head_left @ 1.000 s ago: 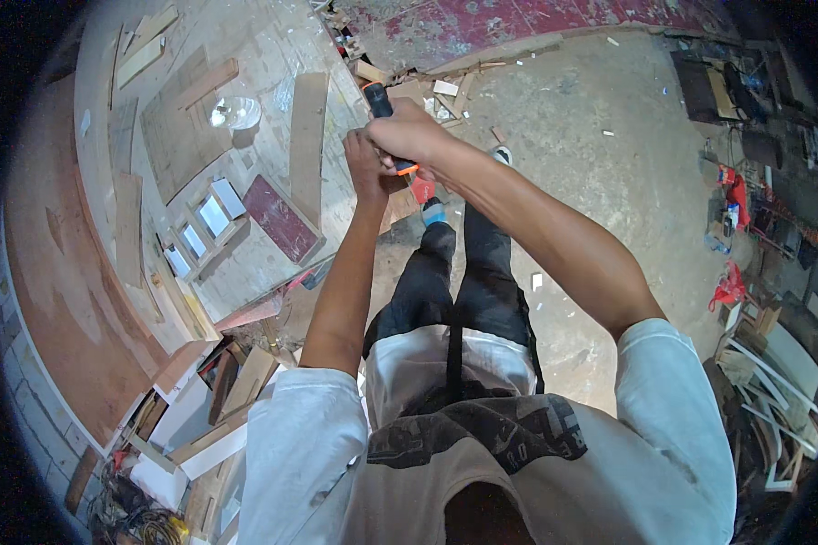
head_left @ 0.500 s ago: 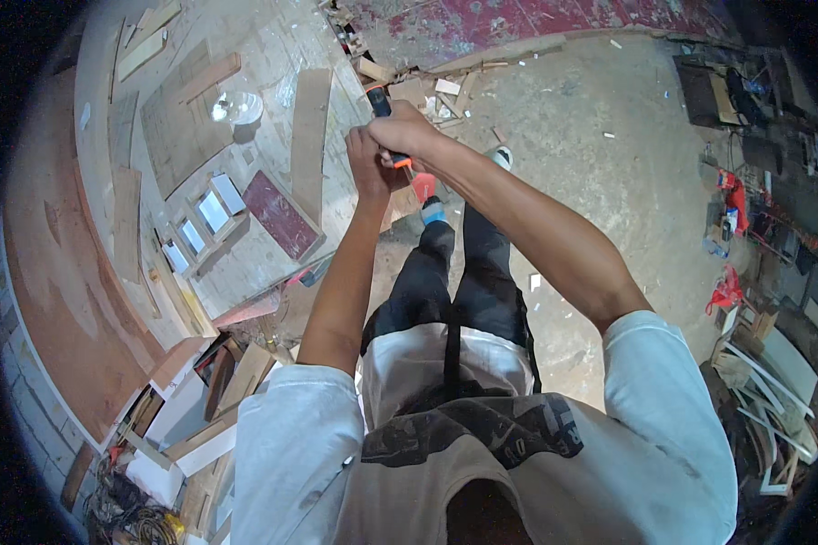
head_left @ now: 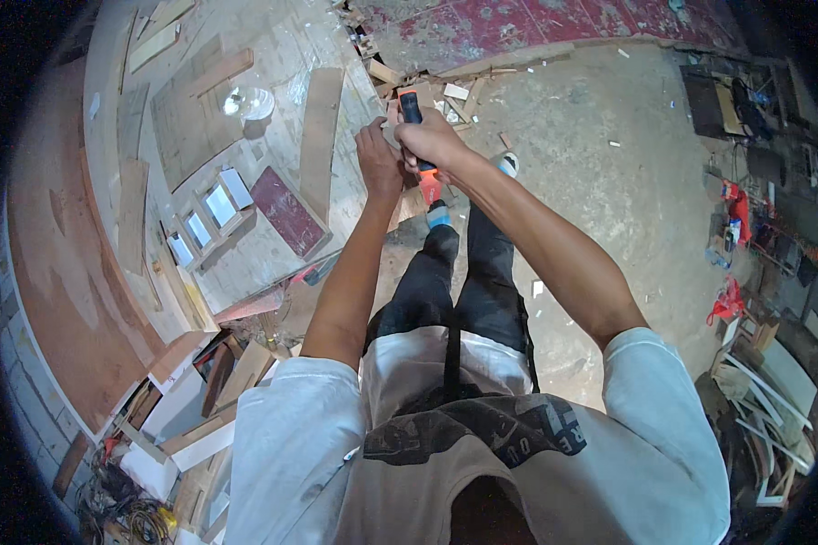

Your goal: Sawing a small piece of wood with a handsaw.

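My right hand [head_left: 430, 141] is closed around the handle of a black-and-orange tool [head_left: 411, 107]. Its red-orange, blade-like end [head_left: 429, 188] points down toward my feet, and its exact kind does not show. Just to the left, my left hand [head_left: 379, 162] is at the right edge of a wooden worktable [head_left: 286, 118], fingers bent. What those fingers grip is mostly hidden, though a pale, wood-coloured edge shows between the two hands. A long plank [head_left: 322, 136] and a dark red board [head_left: 288, 211] lie on the table left of my hands.
On the table stand a small wooden frame with bright panes [head_left: 211, 218] and a clear round object [head_left: 248, 104]. Offcuts [head_left: 459, 95] litter the floor beyond my hands. Wood scraps [head_left: 200, 436] are piled at the lower left. Tools and a red bag [head_left: 727, 300] lie along the right.
My hands were together at the tool's handle; now the left has come away to its left side. The right hand and tool have shifted slightly right and down.
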A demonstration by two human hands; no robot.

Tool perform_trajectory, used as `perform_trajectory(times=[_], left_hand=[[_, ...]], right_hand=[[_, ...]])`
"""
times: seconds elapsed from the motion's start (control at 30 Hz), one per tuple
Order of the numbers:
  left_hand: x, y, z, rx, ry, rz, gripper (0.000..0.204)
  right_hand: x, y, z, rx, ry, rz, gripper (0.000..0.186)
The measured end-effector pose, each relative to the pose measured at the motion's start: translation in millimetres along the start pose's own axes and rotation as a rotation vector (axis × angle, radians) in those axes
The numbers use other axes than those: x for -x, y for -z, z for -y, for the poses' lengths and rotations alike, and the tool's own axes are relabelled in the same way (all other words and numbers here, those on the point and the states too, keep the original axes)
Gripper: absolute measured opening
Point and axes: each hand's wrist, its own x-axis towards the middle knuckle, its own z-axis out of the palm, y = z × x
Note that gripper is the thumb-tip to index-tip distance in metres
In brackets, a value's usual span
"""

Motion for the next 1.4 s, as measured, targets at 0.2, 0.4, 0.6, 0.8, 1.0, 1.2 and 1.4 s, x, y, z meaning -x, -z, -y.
perform_trajectory(times=[0.2, 0.4, 0.6, 0.8, 1.0, 1.2, 1.4], left_hand=[[7.1, 12.9, 29.0, -0.058, 0.054, 0.028, 0.045], [6.3, 6.4, 23.3, -0.103, 0.107, 0.007, 0.043], [0.3, -3.8, 10.4, -0.002, -0.037, -0.013, 0.045], [13.0, 3.9, 28.3, 0.384, 0.247, -0.035, 0.046], [14.2, -21.4, 44.4, 0.613, 0.249, -0.061, 0.044], [6.8, 7.1, 20.5, 0.218, 0.239, -0.004, 0.04], [12.5, -6.0, 24.6, 0.32, 0.141, -0.022, 0.041]], right_hand=[[18.5, -26.2, 4.2, 0.011, 0.021, -0.006, 0.005], [7.3, -21.4, 2.4, -0.011, -0.016, 0.029, 0.005], [-19.9, -5.6, -2.3, 0.048, -0.077, -0.011, 0.003], [8.5, -32.7, 29.9, 0.157, -0.101, 0.056, 0.007], [-15.6, -30.7, -3.5, 0.161, 0.05, -0.053, 0.009], [11.8, -23.1, 23.1, 0.072, -0.044, 0.014, 0.004], [-22.7, -25.0, -8.3, 0.147, 0.006, -0.027, 0.007]])
